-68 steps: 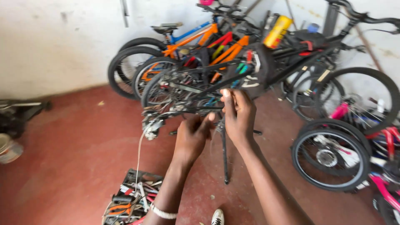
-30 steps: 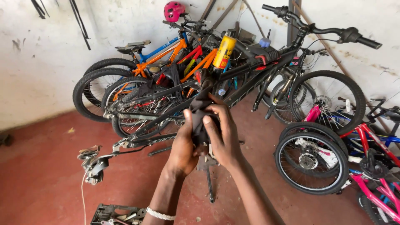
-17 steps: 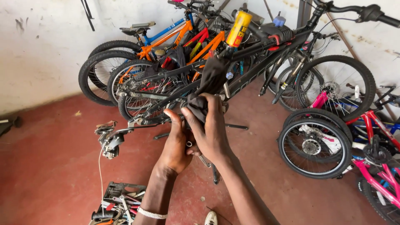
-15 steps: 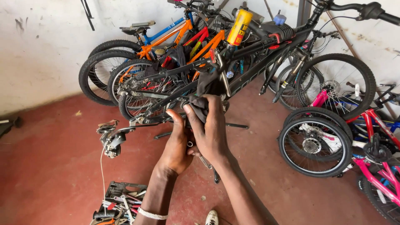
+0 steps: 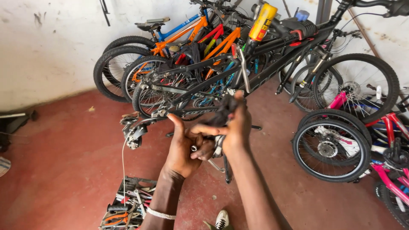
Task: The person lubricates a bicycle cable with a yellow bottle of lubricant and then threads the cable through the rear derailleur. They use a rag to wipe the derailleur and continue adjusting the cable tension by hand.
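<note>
At the bottom edge, nearest the camera, a shoe [image 5: 221,220] with a white toe stands on the red floor [image 5: 64,170], and beside it to the left a tool tray [image 5: 125,208] holds pliers and wrenches. The left forearm rises past it with a pale bracelet [image 5: 161,213] at the wrist.

Both hands meet just above, in the middle of the view. The left hand [image 5: 183,147] is half closed, thumb lifted, its fingers curled around a small metal part whose kind is too small to tell. The right hand [image 5: 232,127] lies against it from the right, its fingers closed over a dark rag [image 5: 223,108] that bunches up out of the grip and rests against the black bicycle frame [image 5: 272,59]. The frame runs slanting from lower left to upper right, directly behind and above the hands. A yellow spray can [image 5: 263,21] sticks up at its upper part. At the frame's lower left end a rear derailleur [image 5: 134,134] hangs, with a thin cable [image 5: 123,166] dangling from it toward the tray.

To the right stand a loose-looking wheel [image 5: 332,150] and a pink bicycle [image 5: 383,170]. Farther back, an orange and blue bicycle [image 5: 179,34] leans among others against the white wall [image 5: 51,42].
</note>
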